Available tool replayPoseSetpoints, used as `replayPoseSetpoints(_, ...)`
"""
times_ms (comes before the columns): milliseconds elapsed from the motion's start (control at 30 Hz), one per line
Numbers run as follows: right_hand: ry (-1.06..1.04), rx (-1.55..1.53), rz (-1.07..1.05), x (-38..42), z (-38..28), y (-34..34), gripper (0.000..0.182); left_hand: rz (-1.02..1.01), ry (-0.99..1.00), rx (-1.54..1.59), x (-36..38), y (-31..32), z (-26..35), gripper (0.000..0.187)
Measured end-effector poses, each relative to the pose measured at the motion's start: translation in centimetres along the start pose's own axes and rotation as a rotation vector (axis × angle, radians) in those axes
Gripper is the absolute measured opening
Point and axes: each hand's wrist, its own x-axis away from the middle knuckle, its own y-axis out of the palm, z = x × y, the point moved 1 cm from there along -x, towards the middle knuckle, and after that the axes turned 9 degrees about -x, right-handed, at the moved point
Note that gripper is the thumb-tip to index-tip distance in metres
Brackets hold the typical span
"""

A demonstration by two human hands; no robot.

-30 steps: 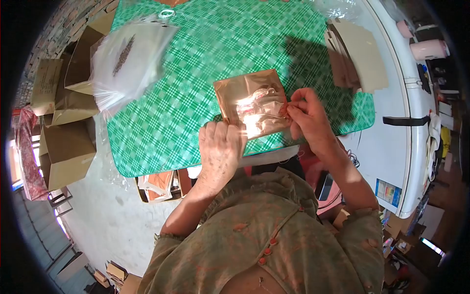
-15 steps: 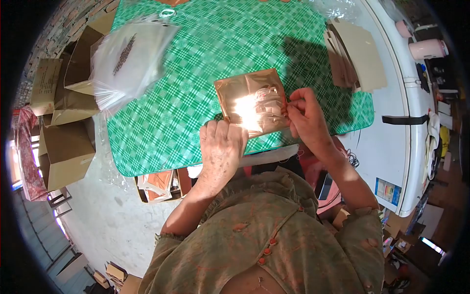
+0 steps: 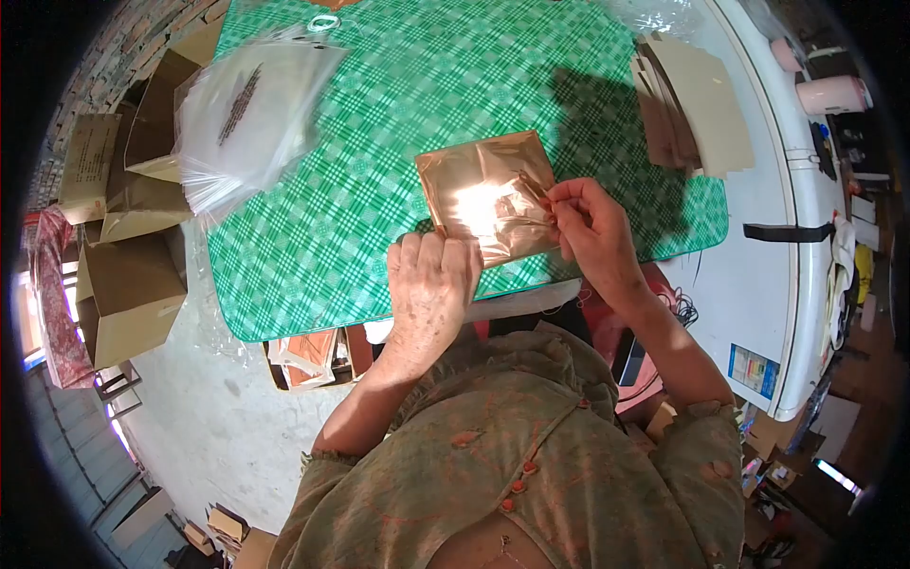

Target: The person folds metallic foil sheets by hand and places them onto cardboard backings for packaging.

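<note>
Just beyond the person's olive shirt [image 3: 474,417], the left hand [image 3: 431,275] curls over the near left corner of a copper-coloured packet [image 3: 464,171]; whether it grips is hidden. The right hand [image 3: 592,228] pinches the packet's crinkled film at the right edge between thumb and fingertips. Flat and squarish, the packet lies near the close edge of the table [image 3: 322,303], sunlight glaring off its shiny wrap. Left of and beyond it, green checked cloth [image 3: 398,104] runs on, giving room for moving. Farther out, fanned translucent plastic sleeves [image 3: 280,100] overlap the left edge beside cardboard cartons [image 3: 137,294]; matt tan card pieces [image 3: 701,104] overlap the right. Rough brickwork [image 3: 147,47] stands far left.
</note>
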Motion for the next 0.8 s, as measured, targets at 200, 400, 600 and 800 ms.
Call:
replayPoseSetpoints(200, 0.013, 0.011, -0.030, 0.2, -0.3, 0.0, 0.029, -0.007, 0.004, -0.003, 0.2, 0.0, -0.1, 0.025)
replayPoseSetpoints(400, -0.081, 0.020, -0.051, 0.4, 0.8, -0.1, 0.033, 0.004, -0.004, -0.004, 0.0, 0.1, 0.0, 0.026)
replayPoseSetpoints(600, -0.073, 0.043, -0.092, -0.2, 1.9, -0.6, 0.036, 0.025, 0.002, 0.020, -0.3, -0.2, 0.1, 0.029)
replayPoseSetpoints(800, -0.012, 0.032, -0.148, -0.5, 1.1, -0.6, 0.034, 0.013, -0.003, -0.007, 0.0, 0.1, 0.1, 0.027)
